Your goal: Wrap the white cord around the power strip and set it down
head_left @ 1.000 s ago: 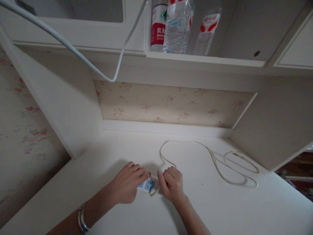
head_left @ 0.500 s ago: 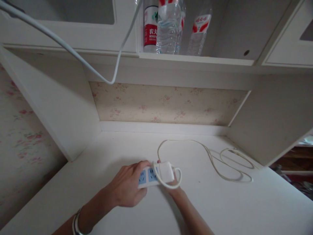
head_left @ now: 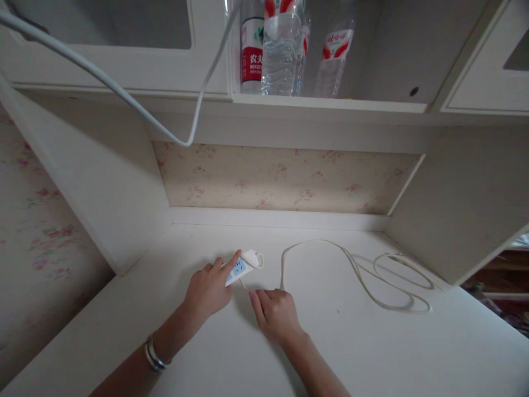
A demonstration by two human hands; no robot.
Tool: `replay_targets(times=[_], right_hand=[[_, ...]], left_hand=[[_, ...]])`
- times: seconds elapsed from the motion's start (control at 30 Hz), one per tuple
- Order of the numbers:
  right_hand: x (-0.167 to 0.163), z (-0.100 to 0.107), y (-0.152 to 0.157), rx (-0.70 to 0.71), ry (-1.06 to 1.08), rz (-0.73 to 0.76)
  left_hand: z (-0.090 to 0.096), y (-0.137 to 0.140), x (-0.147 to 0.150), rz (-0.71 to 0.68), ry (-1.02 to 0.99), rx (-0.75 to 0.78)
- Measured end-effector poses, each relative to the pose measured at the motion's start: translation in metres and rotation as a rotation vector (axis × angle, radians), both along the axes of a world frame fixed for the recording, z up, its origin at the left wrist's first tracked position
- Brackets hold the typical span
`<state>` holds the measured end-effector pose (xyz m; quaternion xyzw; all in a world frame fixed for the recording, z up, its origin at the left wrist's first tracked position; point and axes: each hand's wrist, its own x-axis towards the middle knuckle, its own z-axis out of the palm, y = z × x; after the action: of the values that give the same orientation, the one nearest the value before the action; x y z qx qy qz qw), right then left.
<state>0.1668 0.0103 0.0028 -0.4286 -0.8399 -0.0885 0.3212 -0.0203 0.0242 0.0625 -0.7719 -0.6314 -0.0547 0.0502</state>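
Note:
My left hand [head_left: 210,285] is closed on a white power strip [head_left: 239,268] with blue socket faces, gripping its left end over the white desk. A white charger plug [head_left: 250,257] sits in the strip's far end, and a short loop of its cable [head_left: 260,261] hangs beside it. To the right, my right hand [head_left: 275,311] is closed around a thin white cable [head_left: 285,259]. One stretch of that cable runs from my right fingers towards the strip; the other curves back and spreads over the desk to the right. The fingers hide the gripped part.
The white desk [head_left: 372,342] lies under a cabinet with plastic bottles [head_left: 281,55] on its open shelf. A thick white cable [head_left: 165,129] hangs at upper left, in front of the cabinet. Side panels [head_left: 463,204] close in the desk's back corners.
The strip has moved left and farther back in my left hand and now tilts. My right hand has left the strip's plug end and come down onto the cable.

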Motion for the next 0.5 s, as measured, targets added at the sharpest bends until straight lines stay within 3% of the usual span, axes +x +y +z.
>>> replay_targets(times=[0.17, 0.3, 0.4, 0.5], right_hand=[[0.011, 0.005, 0.001, 0.182, 0.023, 0.065], [0.02, 0.013, 0.003, 0.264, 0.112, 0.025], [0.025, 0.016, 0.005, 0.236, 0.195, -0.002], [0.029, 0.014, 0.009, 0.102, 0.295, 0.009]], left_hand=[[-0.011, -0.007, 0.003, -0.142, 0.081, -0.061], [0.0, -0.024, 0.007, -0.357, 0.086, -0.146], [0.017, -0.038, 0.009, -0.539, 0.06, -0.23], [0.032, -0.051, 0.013, -0.667, 0.016, -0.301]])
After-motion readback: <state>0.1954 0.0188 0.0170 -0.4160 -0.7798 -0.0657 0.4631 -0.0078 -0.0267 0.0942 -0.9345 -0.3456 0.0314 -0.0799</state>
